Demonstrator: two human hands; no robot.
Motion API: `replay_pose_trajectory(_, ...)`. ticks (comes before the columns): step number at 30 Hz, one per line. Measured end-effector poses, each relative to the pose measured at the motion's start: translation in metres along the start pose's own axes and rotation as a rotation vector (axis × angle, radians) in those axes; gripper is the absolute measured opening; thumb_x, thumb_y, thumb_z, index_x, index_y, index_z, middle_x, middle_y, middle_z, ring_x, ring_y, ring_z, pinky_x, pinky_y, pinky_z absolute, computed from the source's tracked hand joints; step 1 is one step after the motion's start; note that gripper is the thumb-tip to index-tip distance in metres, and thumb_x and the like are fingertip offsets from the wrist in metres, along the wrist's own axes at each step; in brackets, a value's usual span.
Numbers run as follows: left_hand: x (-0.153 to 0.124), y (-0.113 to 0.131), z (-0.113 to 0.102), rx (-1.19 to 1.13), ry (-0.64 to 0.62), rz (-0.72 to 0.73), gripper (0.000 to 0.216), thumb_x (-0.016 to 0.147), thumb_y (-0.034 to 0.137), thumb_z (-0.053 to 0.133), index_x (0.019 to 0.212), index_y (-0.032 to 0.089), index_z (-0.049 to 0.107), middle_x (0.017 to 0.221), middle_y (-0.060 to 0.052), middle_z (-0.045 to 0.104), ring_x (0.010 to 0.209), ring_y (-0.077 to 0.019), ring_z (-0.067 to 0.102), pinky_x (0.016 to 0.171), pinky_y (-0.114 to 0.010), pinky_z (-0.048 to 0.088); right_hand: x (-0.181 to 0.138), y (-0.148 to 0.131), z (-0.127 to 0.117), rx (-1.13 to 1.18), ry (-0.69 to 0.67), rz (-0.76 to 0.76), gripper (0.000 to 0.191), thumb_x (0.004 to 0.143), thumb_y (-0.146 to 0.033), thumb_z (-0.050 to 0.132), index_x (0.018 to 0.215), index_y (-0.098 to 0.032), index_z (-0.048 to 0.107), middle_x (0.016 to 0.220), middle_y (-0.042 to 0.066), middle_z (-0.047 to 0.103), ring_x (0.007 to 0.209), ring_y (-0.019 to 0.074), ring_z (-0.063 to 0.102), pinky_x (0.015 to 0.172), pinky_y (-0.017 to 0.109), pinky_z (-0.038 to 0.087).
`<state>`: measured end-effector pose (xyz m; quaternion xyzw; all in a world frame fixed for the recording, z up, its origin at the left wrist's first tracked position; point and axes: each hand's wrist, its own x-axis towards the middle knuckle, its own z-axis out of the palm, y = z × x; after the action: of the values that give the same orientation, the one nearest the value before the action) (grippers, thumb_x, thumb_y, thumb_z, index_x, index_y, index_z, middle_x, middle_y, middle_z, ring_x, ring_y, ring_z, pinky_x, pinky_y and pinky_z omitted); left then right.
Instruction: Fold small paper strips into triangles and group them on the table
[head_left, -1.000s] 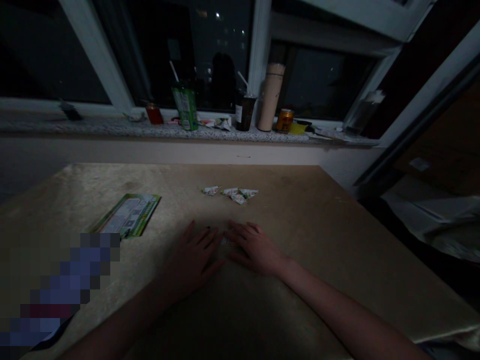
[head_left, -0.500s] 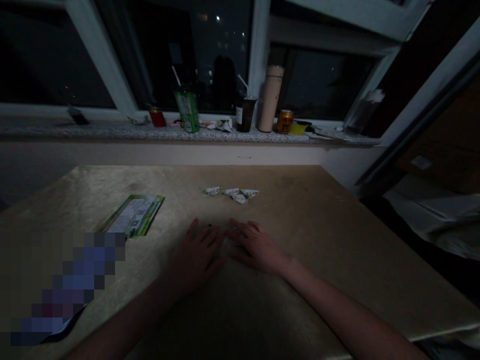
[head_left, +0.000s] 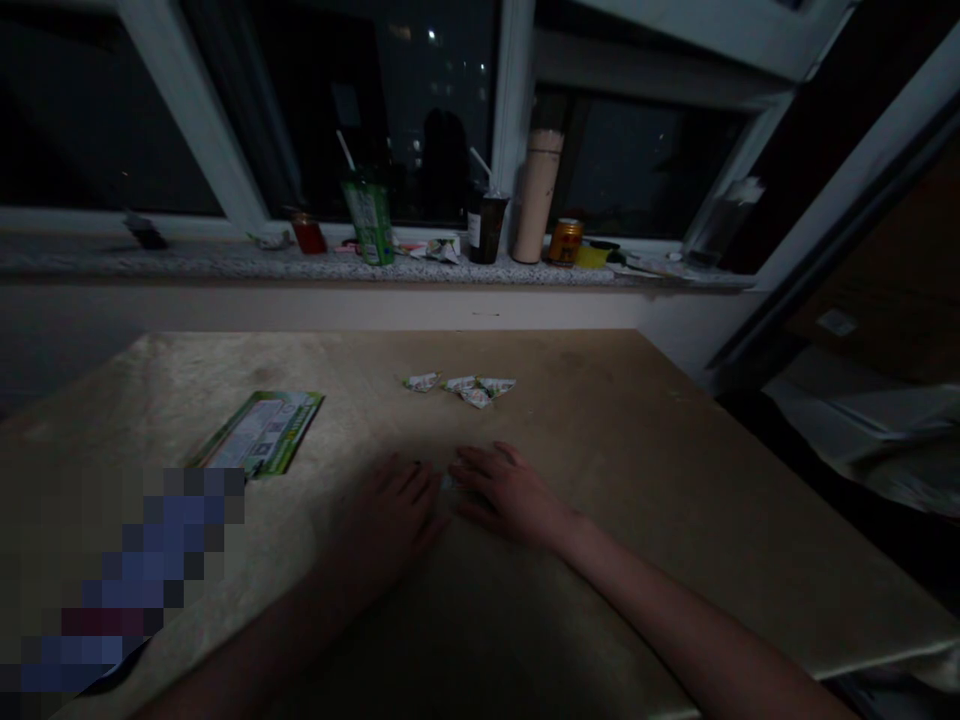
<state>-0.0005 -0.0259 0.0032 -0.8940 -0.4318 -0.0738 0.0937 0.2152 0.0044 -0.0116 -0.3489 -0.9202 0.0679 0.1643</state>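
Observation:
Both my hands lie palm down, side by side, on the tan table (head_left: 637,470). My left hand (head_left: 390,515) has its fingers drawn in a little, and my right hand (head_left: 506,490) has its fingers stretched out flat. Their fingertips meet over a small pale scrap (head_left: 448,483) that is mostly hidden under them. Just beyond my hands lie several small folded paper pieces (head_left: 463,386), untouched. A green and white leaflet (head_left: 262,432) lies flat to the left of my left hand.
The room is dim. A stone windowsill (head_left: 187,258) at the back carries a green cup with a straw (head_left: 369,218), a dark cup (head_left: 486,225), a tall beige flask (head_left: 535,195) and two cans (head_left: 564,241). The table's right edge drops towards pale sheets (head_left: 870,420).
My left hand's fingers have pulled back and curled in slightly. My right hand has shifted a little. The view has moved a bit.

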Motion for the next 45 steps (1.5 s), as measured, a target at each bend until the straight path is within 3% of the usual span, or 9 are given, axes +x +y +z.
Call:
replay_pose_trajectory(6,0.001,-0.002,-0.001,-0.013,-0.015,-0.008,0.037,0.091,0.035,0.047,0.118,0.013,0.06,0.125,-0.014,0.059,0.117,-0.03,0.051,0.106,-0.052,0.026,-0.001,0.001,0.002,0.018,-0.019,0.013,0.047,0.092,-0.044,0.044,0.133,-0.02,0.046,0.143,0.013,0.041,0.132,0.0224,0.036,0.111,0.05,0.017)
replay_pose_trajectory(14,0.013,-0.013,0.012,-0.266,0.025,-0.046,0.032,0.09,0.032,0.051,0.12,0.02,0.056,0.122,-0.005,0.061,0.112,-0.0214,0.053,0.102,-0.039,0.034,0.0,0.002,-0.004,0.107,-0.049,-0.02,0.04,0.095,-0.032,0.039,0.134,-0.021,0.044,0.145,0.011,0.038,0.134,0.0194,0.033,0.114,0.048,0.015)
replay_pose_trajectory(19,0.018,-0.013,0.01,-0.254,0.021,-0.048,0.033,0.092,0.032,0.048,0.123,0.022,0.054,0.112,-0.004,0.064,0.104,-0.0217,0.056,0.097,-0.038,0.036,0.0,0.005,-0.001,0.286,0.048,-0.003,0.041,0.091,-0.021,0.046,0.132,-0.019,0.044,0.14,0.012,0.044,0.131,0.0182,0.039,0.11,0.041,0.029)
replay_pose_trajectory(23,0.018,-0.012,0.009,-0.19,0.026,0.023,0.032,0.096,0.031,0.04,0.124,0.024,0.055,0.109,-0.003,0.066,0.1,-0.0206,0.057,0.097,-0.039,0.034,-0.002,0.01,-0.001,0.31,0.178,0.028,0.044,0.085,-0.023,0.056,0.128,-0.021,0.047,0.139,0.012,0.044,0.13,0.0221,0.039,0.103,0.041,0.036)
replay_pose_trajectory(26,0.018,-0.013,0.008,-0.152,0.045,0.064,0.032,0.098,0.029,0.035,0.113,0.025,0.063,0.108,-0.002,0.068,0.1,-0.0205,0.058,0.098,-0.041,0.033,-0.005,0.014,-0.01,0.228,0.189,0.129,0.049,0.078,-0.028,0.066,0.123,-0.02,0.05,0.12,0.01,0.058,0.115,0.0237,0.05,0.097,0.04,0.037)
replay_pose_trajectory(30,0.017,-0.014,0.009,-0.136,0.051,0.079,0.035,0.098,0.027,0.033,0.111,0.023,0.065,0.11,-0.003,0.067,0.099,-0.021,0.057,0.099,-0.044,0.032,-0.013,0.023,-0.02,0.123,0.176,0.246,0.036,0.075,-0.036,0.07,0.103,-0.017,0.06,0.098,0.007,0.064,0.094,0.0229,0.056,0.085,0.037,0.038)
replay_pose_trajectory(34,0.016,-0.014,0.011,-0.137,0.063,0.057,0.035,0.098,0.028,0.033,0.111,0.025,0.065,0.109,-0.004,0.067,0.098,-0.0219,0.057,0.095,-0.044,0.035,-0.021,0.03,-0.02,0.108,0.136,0.19,0.021,0.082,-0.038,0.064,0.093,-0.02,0.065,0.093,0.005,0.064,0.094,0.0203,0.056,0.083,0.034,0.036)
replay_pose_trajectory(40,0.016,-0.012,0.013,-0.109,0.059,0.021,0.028,0.095,0.025,0.041,0.113,0.02,0.062,0.106,-0.006,0.067,0.095,-0.0232,0.058,0.089,-0.041,0.041,-0.023,0.03,-0.019,0.08,0.112,0.07,0.022,0.09,-0.035,0.053,0.098,-0.02,0.068,0.096,0.007,0.065,0.095,0.0193,0.055,0.085,0.035,0.034)
replay_pose_trajectory(45,0.013,-0.009,0.014,-0.101,-0.007,0.09,0.038,0.094,0.01,0.035,0.128,0.018,0.049,0.114,-0.008,0.063,0.099,-0.0222,0.059,0.088,-0.037,0.044,-0.022,0.028,-0.019,0.03,0.11,0.04,0.026,0.094,-0.032,0.046,0.095,-0.019,0.068,0.093,0.007,0.064,0.092,0.0191,0.054,0.086,0.034,0.034)
